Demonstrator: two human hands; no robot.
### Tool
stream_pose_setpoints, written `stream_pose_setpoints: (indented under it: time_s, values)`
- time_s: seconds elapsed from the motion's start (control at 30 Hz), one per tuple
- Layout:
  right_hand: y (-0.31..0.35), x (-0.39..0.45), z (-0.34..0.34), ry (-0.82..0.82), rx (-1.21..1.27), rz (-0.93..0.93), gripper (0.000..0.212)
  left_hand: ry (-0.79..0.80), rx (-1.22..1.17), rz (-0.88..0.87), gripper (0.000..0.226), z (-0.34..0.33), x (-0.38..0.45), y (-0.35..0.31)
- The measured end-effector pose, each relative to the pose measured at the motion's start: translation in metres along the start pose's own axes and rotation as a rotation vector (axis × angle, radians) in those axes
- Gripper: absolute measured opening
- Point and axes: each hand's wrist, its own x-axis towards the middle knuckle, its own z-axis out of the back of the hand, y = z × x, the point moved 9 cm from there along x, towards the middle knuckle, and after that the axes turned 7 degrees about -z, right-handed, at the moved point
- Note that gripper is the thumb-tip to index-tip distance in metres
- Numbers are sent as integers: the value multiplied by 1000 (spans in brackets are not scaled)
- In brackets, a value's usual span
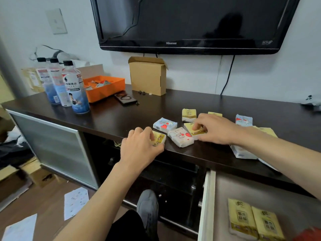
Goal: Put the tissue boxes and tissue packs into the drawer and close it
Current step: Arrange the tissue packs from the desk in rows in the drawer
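Note:
Several small tissue packs lie on the dark cabinet top (121, 117). My left hand (139, 146) is closed around a yellow pack (159, 138) at the front edge. My right hand (215, 129) presses its fingers on another yellow pack (194, 130). Between the two hands lie a white pack with red hearts (180, 137) and a pale blue pack (165, 125). More packs sit behind: a yellow pack (189, 115) and a blue pack (243, 120). Under my right forearm are larger tissue packs (243, 153). The open drawer (206, 202) at lower right holds two yellow packs (255, 220).
Three water bottles (69, 86), an orange tray (106, 87), a cardboard box (147, 75) and a dark phone-like item (125, 99) stand at the back left. A TV (189, 23) hangs above. My shoe (147, 206) and loose papers (74, 202) are on the floor.

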Motion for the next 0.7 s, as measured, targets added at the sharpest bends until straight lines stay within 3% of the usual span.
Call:
stream_pose_setpoints:
  time_s: [0.13, 0.3, 0.47, 0.7]
  values:
    - [-2, -2, -1, 31, -10, 19, 26, 65, -109, 7, 37, -2, -3, 2]
    - [-10, -3, -10, 172, 216, -137, 30, -70, -252, -66, 55, 21, -12, 2]
    - [-9, -16, 5, 47, 176, -133, 46, -103, -425, -214, 63, 36, -23, -27]
    - [-15, -81, 38, -245, 243, -119, 49, 23, -499, -394, 75, 25, -32, -78]
